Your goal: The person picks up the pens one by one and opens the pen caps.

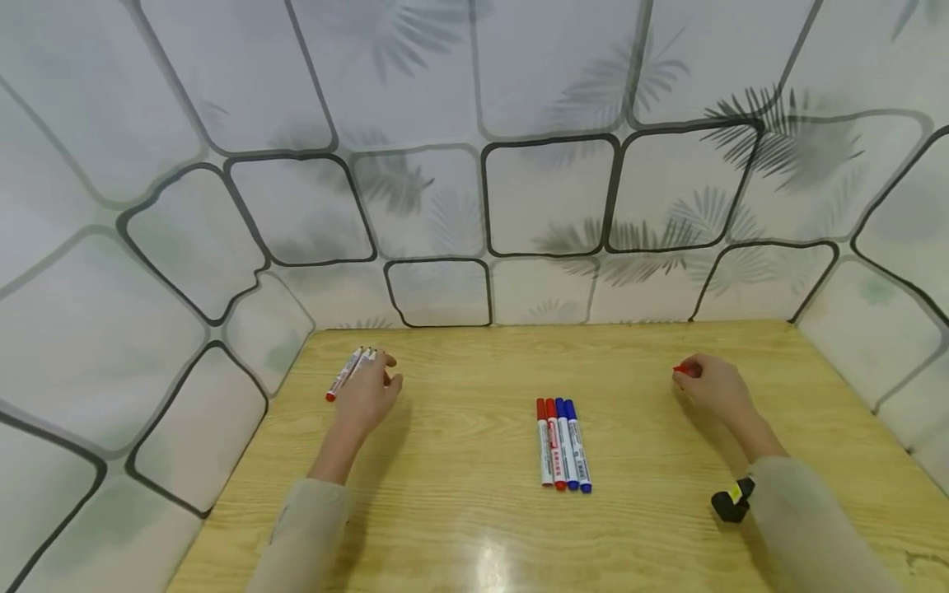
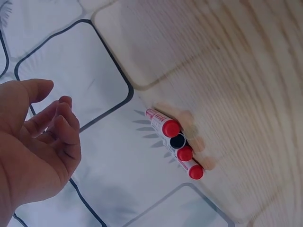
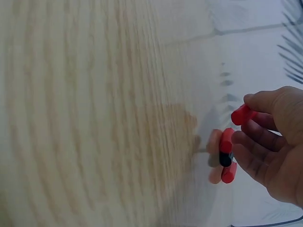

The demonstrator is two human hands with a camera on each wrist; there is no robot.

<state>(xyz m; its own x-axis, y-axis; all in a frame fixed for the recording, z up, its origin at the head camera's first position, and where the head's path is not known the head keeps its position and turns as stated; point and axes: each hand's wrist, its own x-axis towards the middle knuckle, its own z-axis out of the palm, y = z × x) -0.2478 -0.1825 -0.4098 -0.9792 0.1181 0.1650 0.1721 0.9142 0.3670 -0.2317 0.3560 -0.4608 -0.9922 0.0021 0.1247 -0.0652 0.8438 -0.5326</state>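
My left hand (image 1: 366,398) is over the left part of the table, next to a row of white-barrelled markers (image 1: 344,375) that it partly covers. In the left wrist view its loosely bent fingers hold nothing, and the markers' red ends (image 2: 171,128) and black end (image 2: 177,140) face the camera. At the right, my right hand (image 1: 715,385) pinches a small red marker cap (image 3: 243,115) between thumb and fingers. Close below that hand in the right wrist view lie two more red caps (image 3: 229,173) with a black cap (image 3: 226,159) between them.
Two red-capped markers (image 1: 551,449) and two blue-capped markers (image 1: 572,445) lie side by side mid-table. A black object with a yellow label (image 1: 732,501) sits by the right sleeve. Patterned panels (image 1: 549,198) border the wooden table (image 1: 460,511) at the back and sides.
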